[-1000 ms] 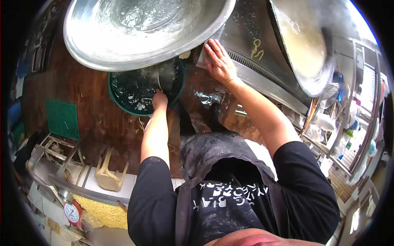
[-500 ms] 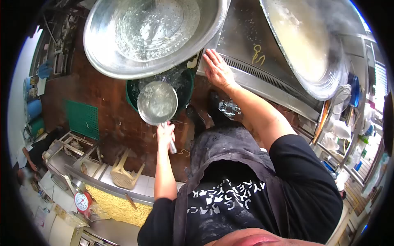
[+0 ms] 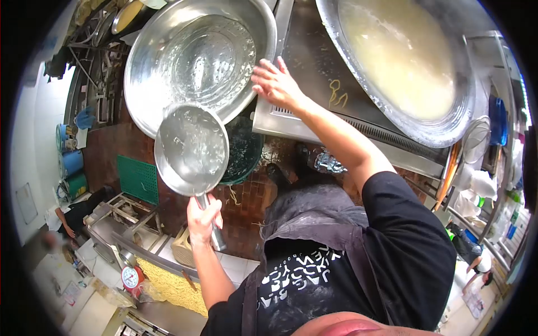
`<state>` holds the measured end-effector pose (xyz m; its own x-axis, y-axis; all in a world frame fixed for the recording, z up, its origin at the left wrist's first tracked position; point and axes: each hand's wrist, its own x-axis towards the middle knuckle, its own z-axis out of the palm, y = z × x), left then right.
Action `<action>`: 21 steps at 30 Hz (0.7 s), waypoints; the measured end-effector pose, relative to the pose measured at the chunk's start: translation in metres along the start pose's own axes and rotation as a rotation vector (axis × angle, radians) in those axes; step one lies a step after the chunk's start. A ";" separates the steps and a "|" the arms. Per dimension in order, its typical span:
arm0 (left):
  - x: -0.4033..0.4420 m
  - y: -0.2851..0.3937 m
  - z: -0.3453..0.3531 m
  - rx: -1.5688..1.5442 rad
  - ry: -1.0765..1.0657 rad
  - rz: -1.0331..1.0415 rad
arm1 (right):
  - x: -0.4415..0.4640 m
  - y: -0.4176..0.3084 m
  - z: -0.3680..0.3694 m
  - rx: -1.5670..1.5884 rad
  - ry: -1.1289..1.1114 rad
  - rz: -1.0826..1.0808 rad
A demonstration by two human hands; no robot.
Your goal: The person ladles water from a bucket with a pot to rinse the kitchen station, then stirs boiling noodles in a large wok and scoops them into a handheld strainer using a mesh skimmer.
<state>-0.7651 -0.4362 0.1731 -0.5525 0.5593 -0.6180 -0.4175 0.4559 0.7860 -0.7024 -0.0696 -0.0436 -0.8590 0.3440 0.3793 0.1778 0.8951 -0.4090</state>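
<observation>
My left hand [image 3: 204, 215] is closed around the handle of a large round metal dipper [image 3: 192, 150]. The dipper's bowl looks wet or holds a little clear water and overlaps the near rim of a wide metal basin [image 3: 147, 73]. Clear water lies in that basin. With fingers apart, my right hand [image 3: 276, 85] is at the basin's right rim; whether it touches cannot be seen. A dark green tub [image 3: 246, 159] with water stands on the floor below, partly hidden behind the dipper.
A big pot of cloudy liquid [image 3: 398, 61] sits on the metal stove [image 3: 302, 67] at right, with noodle strands near it. A green crate [image 3: 138, 179], a stool [image 3: 183, 246], a red scale [image 3: 132, 277] and yellow noodles [image 3: 174, 285] are at left. Other people work at both sides.
The dipper has come up from over the green tub to the basin's near rim. My right hand has moved left from the stove's edge to the basin's rim. The view has shifted.
</observation>
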 end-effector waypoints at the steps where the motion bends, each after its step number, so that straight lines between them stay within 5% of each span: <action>1: 0.013 0.006 0.010 0.008 -0.018 0.017 | -0.003 0.013 -0.004 -0.026 0.079 0.066; 14: 0.176 0.105 0.119 0.516 -0.112 0.138 | 0.026 0.134 0.034 0.235 0.396 0.700; 19: 0.207 0.129 0.135 0.653 -0.114 0.186 | 0.049 0.184 0.048 0.034 0.269 0.575; 21: 0.208 0.141 0.142 0.670 -0.131 0.176 | 0.044 0.218 0.071 0.252 0.254 0.726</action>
<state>-0.8364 -0.1570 0.1527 -0.4624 0.7232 -0.5129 0.2270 0.6558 0.7200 -0.7356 0.1203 -0.1750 -0.4297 0.8961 0.1117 0.5095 0.3427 -0.7893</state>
